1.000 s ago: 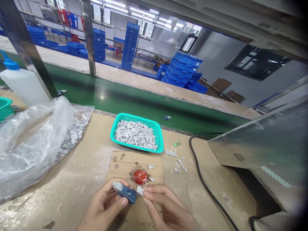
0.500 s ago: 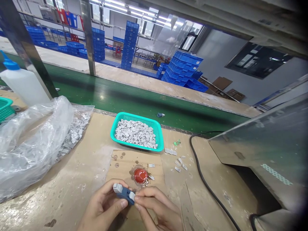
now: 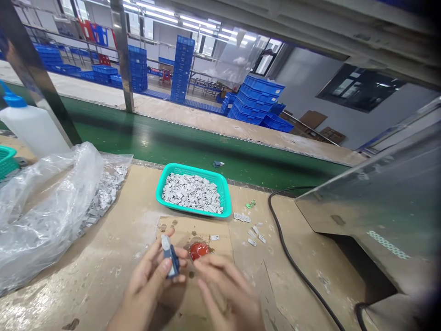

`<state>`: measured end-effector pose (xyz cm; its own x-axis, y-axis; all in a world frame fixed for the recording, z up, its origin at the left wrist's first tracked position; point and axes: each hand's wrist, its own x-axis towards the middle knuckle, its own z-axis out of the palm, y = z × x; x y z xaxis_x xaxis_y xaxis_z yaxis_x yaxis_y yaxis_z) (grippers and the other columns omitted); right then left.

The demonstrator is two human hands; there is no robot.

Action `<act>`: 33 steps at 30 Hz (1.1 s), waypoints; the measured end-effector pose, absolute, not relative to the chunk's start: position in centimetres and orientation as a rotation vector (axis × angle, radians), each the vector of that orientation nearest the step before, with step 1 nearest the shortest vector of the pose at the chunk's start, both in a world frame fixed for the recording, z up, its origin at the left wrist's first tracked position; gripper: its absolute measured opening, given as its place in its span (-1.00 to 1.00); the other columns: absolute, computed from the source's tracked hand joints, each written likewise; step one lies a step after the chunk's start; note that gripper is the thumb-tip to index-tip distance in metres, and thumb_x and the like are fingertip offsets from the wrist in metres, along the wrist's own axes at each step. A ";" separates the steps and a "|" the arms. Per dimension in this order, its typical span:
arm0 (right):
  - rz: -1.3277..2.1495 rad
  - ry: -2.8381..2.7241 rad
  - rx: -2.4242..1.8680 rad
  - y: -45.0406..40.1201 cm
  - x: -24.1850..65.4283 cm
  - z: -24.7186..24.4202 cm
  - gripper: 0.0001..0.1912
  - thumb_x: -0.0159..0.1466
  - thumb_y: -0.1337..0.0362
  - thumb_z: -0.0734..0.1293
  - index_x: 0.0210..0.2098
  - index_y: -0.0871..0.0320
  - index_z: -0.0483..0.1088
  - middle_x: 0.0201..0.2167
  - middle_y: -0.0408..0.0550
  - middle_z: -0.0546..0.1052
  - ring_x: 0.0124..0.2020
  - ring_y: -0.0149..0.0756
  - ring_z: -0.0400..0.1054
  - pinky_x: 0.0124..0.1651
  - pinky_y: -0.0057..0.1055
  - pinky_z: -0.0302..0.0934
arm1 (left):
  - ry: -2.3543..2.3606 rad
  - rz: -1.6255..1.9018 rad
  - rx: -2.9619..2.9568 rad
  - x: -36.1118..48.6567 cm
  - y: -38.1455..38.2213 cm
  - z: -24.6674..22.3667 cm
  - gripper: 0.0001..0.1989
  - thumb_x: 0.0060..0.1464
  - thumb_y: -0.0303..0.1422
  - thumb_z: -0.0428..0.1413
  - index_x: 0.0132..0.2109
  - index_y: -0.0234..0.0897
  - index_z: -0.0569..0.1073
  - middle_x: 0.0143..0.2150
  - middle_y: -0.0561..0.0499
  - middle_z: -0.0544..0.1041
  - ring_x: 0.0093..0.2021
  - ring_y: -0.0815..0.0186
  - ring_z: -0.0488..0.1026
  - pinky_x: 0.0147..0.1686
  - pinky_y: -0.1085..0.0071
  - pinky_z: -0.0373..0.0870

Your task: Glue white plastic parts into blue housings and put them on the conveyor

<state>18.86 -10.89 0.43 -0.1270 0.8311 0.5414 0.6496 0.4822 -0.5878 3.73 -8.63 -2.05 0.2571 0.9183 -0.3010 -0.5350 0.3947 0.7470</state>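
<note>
Closed left-hand grip (image 3: 148,276) around a blue and white plastic part (image 3: 171,261), its long axis standing nearly upright, with the open, seemingly empty right-hand grip (image 3: 223,287) just beside it.

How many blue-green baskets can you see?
2. A teal plastic mesh basket full of small grey pieces sits in the middle of the view. A second teal basket is cut off at the left edge. More could be out of view.
</note>
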 end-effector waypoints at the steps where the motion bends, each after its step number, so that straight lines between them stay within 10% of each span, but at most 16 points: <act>1: 0.225 -1.876 -1.295 -9.8 19.9 1.0 -0.72 0.11 0.49 0.20 -0.23 0.15 0.39 -0.35 -0.02 0.45 -0.31 -0.34 0.37 -0.28 -0.47 0.31 | 0.804 1.087 0.624 3.3 -7.9 -1.7 -0.53 -0.02 -0.31 0.06 0.07 -0.20 0.21 -0.26 -0.05 0.42 -0.30 0.31 0.38 -0.33 0.43 0.37; 7: 0.148 -2.044 -1.534 0.0 25.3 1.4 -0.76 0.08 0.50 0.16 -0.39 0.17 0.42 -0.36 -0.03 0.48 -0.32 -0.29 0.36 -0.25 -0.37 0.26 | 0.900 1.360 1.181 0.4 2.1 1.2 -0.59 0.02 -0.35 -0.03 0.05 -0.26 0.19 -0.34 0.03 0.33 -0.31 0.34 0.35 -0.27 0.33 0.41; 13: 0.261 -2.174 -1.551 4.5 25.1 0.6 -0.69 -0.10 0.62 0.19 -0.84 0.18 0.20 -0.80 -0.14 0.32 -0.66 -0.42 0.22 -0.57 -0.53 0.15 | 1.450 1.059 2.096 0.4 15.7 0.0 -0.50 0.04 -0.52 -0.15 0.16 -0.39 0.02 -0.02 -0.25 0.31 -0.08 0.14 0.32 -0.08 0.17 0.26; 22: 0.492 -1.856 -1.428 1.1 26.1 2.3 -0.80 0.10 0.43 0.17 -0.44 0.22 0.43 -0.40 0.00 0.43 -0.46 -0.40 0.36 -0.43 -0.50 0.32 | 1.646 0.896 2.175 4.8 23.4 -0.7 -0.61 0.13 -0.36 -0.12 0.10 -0.41 0.15 0.15 -0.12 0.10 0.08 0.04 0.15 0.02 0.01 0.07; 33: 0.846 -1.254 -1.360 -3.7 26.9 1.4 -0.89 -0.06 0.29 0.41 -0.52 0.19 0.48 -0.42 0.00 0.39 -0.42 -0.29 0.36 -0.41 -0.49 0.33 | 1.271 0.572 2.091 16.8 21.9 2.0 -0.75 0.07 -0.34 -0.01 -0.09 -0.32 0.33 -0.06 -0.09 0.36 -0.12 0.25 0.34 -0.14 0.18 0.30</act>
